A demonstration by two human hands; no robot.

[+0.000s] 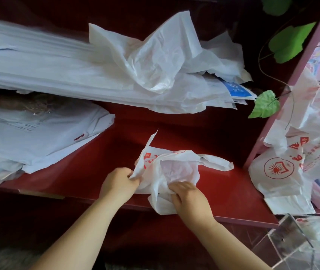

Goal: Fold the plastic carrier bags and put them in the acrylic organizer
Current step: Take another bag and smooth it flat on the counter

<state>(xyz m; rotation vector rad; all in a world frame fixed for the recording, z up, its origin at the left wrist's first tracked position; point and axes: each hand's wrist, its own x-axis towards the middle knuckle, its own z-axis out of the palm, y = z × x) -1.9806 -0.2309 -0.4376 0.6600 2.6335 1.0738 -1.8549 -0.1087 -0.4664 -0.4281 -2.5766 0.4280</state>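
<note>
A crumpled white carrier bag with red print [176,168] lies on the red shelf [89,172] near its front edge. My left hand [119,183] pinches the bag's left edge. My right hand [189,197] grips the bag's lower part with curled fingers. One handle of the bag trails off to the right. The clear acrylic organizer [291,242] stands at the bottom right, with white plastic visible inside it. More white bags with a red round logo [280,172] hang over the right side.
A long stack of flat white bags [48,75] fills the upper shelf, with a loose crumpled bag [155,61] on top. Another flat pile [34,137] sits at the left of the red shelf. Green leaves [289,43] hang at the upper right beside a pink frame [283,106].
</note>
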